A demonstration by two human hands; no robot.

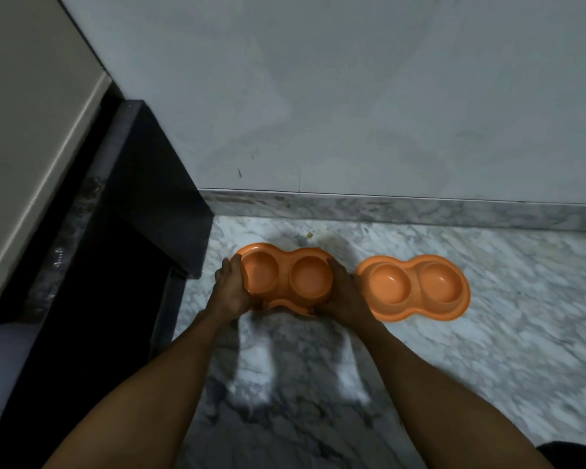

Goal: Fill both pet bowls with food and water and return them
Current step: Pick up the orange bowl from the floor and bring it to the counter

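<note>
A marble floor (487, 350) meets a pale wall (352, 96), dark cabinet base (142, 198) on the left. Two orange double bowls, both empty — the right bowl (415, 287) lies flat, the left bowl (286, 277) tilts toward the camera. Left hand (232, 292) and right hand (344, 297) clamp its ends — best lifted level.

two bare forearms, no sleeves visible, and bare hands (230, 292) without rings or watches.
</note>
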